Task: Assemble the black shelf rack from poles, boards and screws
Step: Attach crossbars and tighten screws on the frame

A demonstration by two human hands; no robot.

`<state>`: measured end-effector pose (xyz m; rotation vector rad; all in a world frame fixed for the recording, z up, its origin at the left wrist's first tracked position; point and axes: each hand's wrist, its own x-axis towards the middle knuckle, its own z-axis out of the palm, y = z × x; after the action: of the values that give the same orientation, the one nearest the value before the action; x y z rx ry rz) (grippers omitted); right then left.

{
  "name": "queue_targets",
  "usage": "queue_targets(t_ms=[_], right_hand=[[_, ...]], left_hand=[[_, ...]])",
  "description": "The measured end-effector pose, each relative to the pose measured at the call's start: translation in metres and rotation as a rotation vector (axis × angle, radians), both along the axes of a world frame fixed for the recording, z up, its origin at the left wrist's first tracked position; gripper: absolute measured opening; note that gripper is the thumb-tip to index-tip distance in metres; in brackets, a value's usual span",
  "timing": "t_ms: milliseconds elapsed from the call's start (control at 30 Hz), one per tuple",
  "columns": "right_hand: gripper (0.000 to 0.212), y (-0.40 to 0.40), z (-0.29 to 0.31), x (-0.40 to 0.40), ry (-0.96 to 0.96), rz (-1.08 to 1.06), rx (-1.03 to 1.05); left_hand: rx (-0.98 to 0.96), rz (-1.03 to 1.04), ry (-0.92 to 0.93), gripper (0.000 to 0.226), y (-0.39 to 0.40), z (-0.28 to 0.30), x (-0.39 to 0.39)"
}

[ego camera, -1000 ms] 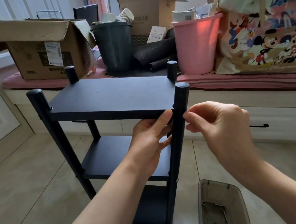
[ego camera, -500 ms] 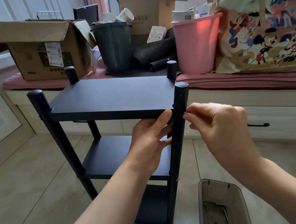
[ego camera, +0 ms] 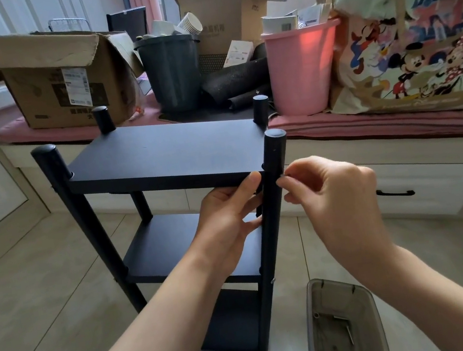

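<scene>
The black shelf rack (ego camera: 160,156) stands upright on the tiled floor, with three boards between black poles. My left hand (ego camera: 226,209) grips the front right pole (ego camera: 274,205) just under the top board, thumb against the board's front edge. My right hand (ego camera: 329,187) is at the right side of that pole, level with the top board. Its thumb and forefinger pinch something small against the pole; the item itself is hidden by the fingertips. A silver screw head (ego camera: 272,281) shows lower on the same pole.
A grey translucent plastic tray (ego camera: 311,326) with small hardware lies on the floor at the lower right. Behind the rack runs a window bench with a cardboard box (ego camera: 57,81), a dark bin (ego camera: 171,72), a pink bin (ego camera: 301,70) and a cartoon-print bag (ego camera: 415,40).
My right hand has moved left and up until its pinched fingertips reach the front right pole. My left hand and the rack have stayed put.
</scene>
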<state>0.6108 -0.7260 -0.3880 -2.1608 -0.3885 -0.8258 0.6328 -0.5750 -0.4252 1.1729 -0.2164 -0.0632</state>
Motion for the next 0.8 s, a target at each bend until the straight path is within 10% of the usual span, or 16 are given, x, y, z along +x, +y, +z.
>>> queue_targets(t_ms=[500, 700, 800], right_hand=[[0.003, -0.002, 0.001, 0.003, 0.116, 0.118, 0.192], [0.079, -0.010, 0.007, 0.011, 0.162, 0.272, 0.061], [0.079, -0.011, 0.010, 0.018, 0.167, 0.279, -0.038]], left_hand=[[0.001, 0.039, 0.000, 0.022, -0.003, 0.001, -0.002], [-0.057, 0.110, 0.025, 0.020, -0.013, 0.004, -0.006], [-0.107, 0.189, 0.040, 0.021, -0.022, 0.007, -0.008]])
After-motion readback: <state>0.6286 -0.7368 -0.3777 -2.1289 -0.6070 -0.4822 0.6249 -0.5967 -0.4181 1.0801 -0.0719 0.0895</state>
